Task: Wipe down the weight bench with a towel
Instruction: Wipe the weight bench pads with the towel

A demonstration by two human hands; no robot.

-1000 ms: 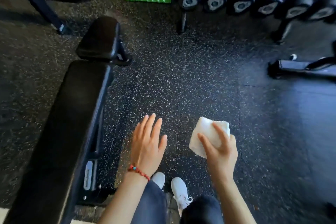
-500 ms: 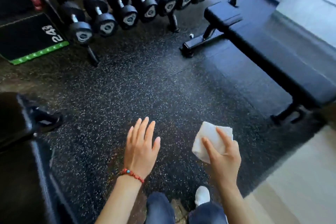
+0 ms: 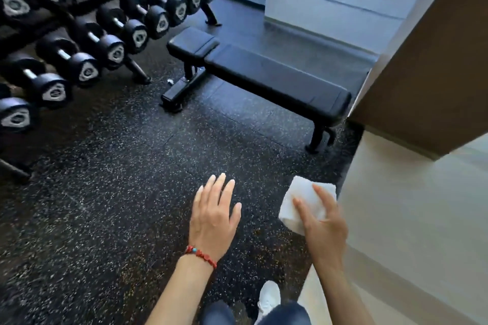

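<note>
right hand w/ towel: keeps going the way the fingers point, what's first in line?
Likely the near end of the weight bench; only bare floor lies between it and the right hand holding the towel. Depth unclear.

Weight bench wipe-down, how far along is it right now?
Done: the folded white towel is already picked up, held in the right hand. In hand: both hands hang over the speckled rubber floor, the left hand open and holding nothing. Left: the black padded weight bench stands ahead, untouched by the towel; all the wiping remains.
</note>
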